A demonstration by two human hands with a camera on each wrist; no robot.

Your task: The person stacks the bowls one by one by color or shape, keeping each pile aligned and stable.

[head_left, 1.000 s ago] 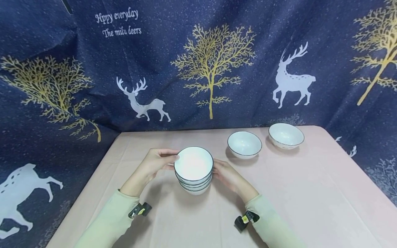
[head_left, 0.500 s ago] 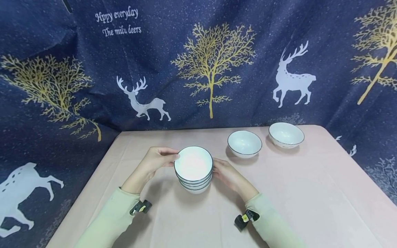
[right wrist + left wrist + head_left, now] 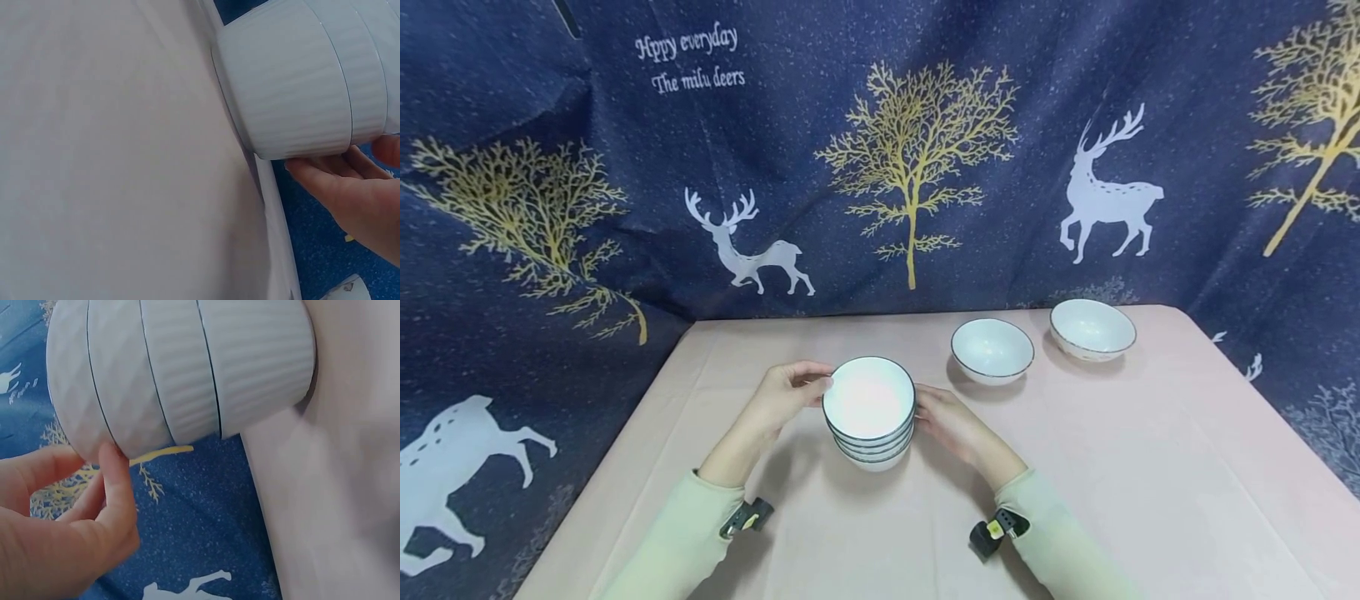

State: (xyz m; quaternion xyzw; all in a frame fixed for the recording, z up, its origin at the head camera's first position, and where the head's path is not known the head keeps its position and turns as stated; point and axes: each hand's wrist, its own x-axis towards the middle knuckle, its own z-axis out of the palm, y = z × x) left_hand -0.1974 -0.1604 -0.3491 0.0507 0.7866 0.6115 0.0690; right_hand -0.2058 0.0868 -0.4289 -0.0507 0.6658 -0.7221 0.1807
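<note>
While the stack of bowls stands mid-table, short of the far edge of the table, my left hand and right hand clamp fingers on opposite sides. Steadying it, I judge; next calls for even pressure. The backdrop reads "Hppy everyday The milu deers".

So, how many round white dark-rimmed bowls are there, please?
6: four in the near stack, one single bowl behind it to the right, and the last bowl farther right.
</note>
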